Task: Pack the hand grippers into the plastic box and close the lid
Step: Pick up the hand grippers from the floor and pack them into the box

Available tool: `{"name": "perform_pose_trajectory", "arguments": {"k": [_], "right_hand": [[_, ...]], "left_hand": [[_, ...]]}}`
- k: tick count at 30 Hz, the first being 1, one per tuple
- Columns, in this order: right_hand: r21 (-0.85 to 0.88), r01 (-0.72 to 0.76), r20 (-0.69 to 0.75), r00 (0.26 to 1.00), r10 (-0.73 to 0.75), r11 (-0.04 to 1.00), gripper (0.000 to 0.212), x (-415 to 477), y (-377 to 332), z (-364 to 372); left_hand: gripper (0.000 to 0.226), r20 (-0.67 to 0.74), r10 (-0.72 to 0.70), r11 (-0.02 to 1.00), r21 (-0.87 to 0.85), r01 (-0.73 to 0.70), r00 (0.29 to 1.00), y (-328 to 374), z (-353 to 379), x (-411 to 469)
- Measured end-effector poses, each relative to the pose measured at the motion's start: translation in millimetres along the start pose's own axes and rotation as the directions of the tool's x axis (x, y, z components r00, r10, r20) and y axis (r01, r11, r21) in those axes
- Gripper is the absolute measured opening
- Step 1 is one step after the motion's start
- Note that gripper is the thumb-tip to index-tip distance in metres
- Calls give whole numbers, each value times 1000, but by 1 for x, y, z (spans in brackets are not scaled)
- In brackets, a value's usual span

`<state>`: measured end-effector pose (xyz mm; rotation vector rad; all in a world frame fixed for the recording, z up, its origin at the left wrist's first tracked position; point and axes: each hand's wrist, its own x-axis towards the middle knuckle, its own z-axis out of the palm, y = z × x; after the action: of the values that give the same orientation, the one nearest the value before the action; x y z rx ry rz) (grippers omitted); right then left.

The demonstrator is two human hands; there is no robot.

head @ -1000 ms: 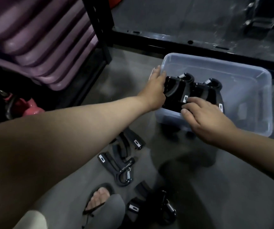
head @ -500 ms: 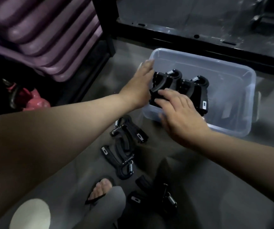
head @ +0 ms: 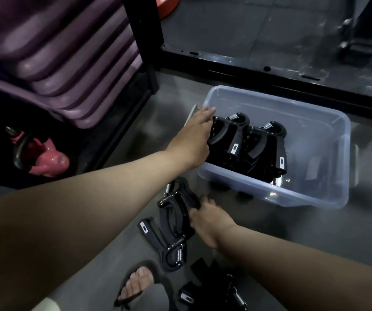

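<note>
Nearest, at the bottom edge, a foot in a black sandal (head: 139, 282) rests on the grey floor (head: 303, 227), with a loose black gripper (head: 212, 292) lying just to its right, its label and spring showing. A little farther on lies a pile of grippers (head: 171, 223), handles overlapping and coil springs at both ends. The right hand (head: 209, 221) is down on this pile from the right, its fingers (head: 195, 208) curled around a black handle at the top of the pile; the hold looks partly closed, though how firmly it has the handle cannot be told. Beyond stands the clear box (head: 315, 194) on the floor, open, no lid on it. Inside, toward its left end, two grippers (head: 247, 142) stand side by side with spring ends up and white labels facing the camera. The left hand (head: 194, 140) reaches across the box's left wall, fingers (head: 205, 114) stretched out nearly flat against the left gripper, pressing its side rather than wrapped around it. Left of the box, a pink kettlebell (head: 46, 158) sits under a black rack (head: 144, 41) holding purple stacked steps (head: 57, 52). Farthest back, a black frame rail (head: 270, 75) crosses dark matting.
</note>
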<state>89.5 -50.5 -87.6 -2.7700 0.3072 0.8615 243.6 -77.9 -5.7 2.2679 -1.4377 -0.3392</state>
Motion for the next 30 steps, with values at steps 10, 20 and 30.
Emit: {"name": "perform_pose_trajectory", "arguments": {"k": [10, 20, 30], "right_hand": [[508, -284, 134, 959, 251, 813, 32, -7, 46, -13], [554, -239, 51, 966, 254, 797, 81, -9, 37, 26], [524, -192, 208, 974, 95, 830, 22, -73, 40, -52]], "left_hand": [[64, -17, -8, 999, -35, 7, 1000, 0, 0, -2], [61, 7, -30, 1000, -1, 30, 1000, 4, -1, -2], [63, -50, -14, 998, -61, 11, 999, -5, 3, -1]]}}
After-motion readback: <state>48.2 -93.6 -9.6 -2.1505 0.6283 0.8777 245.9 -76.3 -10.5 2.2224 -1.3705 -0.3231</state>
